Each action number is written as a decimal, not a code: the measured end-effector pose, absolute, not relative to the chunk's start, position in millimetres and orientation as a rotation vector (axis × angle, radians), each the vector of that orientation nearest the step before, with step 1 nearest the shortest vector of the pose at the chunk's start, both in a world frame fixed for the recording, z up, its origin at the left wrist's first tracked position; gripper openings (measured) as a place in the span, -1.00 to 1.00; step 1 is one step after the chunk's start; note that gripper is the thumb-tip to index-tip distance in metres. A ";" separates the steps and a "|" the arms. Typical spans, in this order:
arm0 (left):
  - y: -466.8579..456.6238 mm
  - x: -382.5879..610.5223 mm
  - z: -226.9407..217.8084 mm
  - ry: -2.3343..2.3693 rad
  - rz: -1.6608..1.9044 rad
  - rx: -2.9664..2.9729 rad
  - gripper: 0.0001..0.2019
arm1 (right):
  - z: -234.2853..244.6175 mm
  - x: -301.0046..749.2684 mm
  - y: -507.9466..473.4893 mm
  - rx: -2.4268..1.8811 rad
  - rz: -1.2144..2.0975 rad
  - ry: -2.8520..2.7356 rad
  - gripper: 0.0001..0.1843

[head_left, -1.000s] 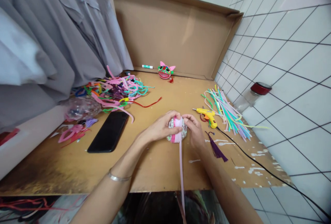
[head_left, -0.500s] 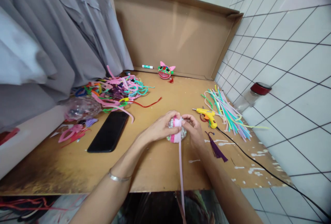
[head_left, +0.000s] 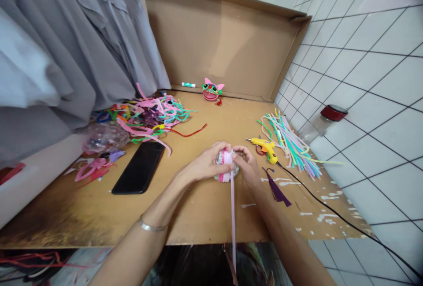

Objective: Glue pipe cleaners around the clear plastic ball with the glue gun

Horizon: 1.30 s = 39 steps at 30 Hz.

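Low in the middle of the view is a small round piece (head_left: pixel 219 172), mottled green and white, with pink and lilac bands wrapped about it. My left hand (head_left: pixel 211 160) is closed on its left side, thumb across the front and fingers over the top. At the upper right edge, my right hand (head_left: pixel 246 162) pinches the same piece with bent fingers; its exact grip is partly hidden. A narrow lilac strip (head_left: pixel 233 215) runs from the bands down past the table's front edge.
A yellow glue gun (head_left: pixel 264 148) with a black cord lies right, near a purple tassel (head_left: pixel 277 191) and pipe cleaners (head_left: pixel 294 145). Left are a black phone (head_left: pixel 139 169) and tangled pipe cleaners (head_left: pixel 155 114). A pink-eared animal head (head_left: pixel 211 90) and marker (head_left: pixel 188 85) sit behind.
The hanging lilac strip has shifted slightly right, and the wrapped piece is turned a little. Both hands stay in nearly the same place.
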State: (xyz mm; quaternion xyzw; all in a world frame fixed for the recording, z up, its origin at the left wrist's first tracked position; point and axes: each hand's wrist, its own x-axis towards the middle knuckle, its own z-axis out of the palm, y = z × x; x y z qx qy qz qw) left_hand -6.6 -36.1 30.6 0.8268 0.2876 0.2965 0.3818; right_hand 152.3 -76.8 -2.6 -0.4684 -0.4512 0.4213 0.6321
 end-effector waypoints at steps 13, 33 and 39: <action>-36.5 -6.1 30.0 0.761 0.748 2.096 -0.69 | -7.0 152.7 -74.1 -1.037 0.963 -1.024 -0.79; -36.2 -6.6 30.5 0.747 0.746 2.076 -0.70 | -4.4 153.4 -74.5 -1.048 0.987 -0.984 -0.77; -35.6 -7.0 30.4 0.750 0.745 2.068 -0.70 | -6.6 154.9 -74.4 -1.019 1.008 -0.979 -0.79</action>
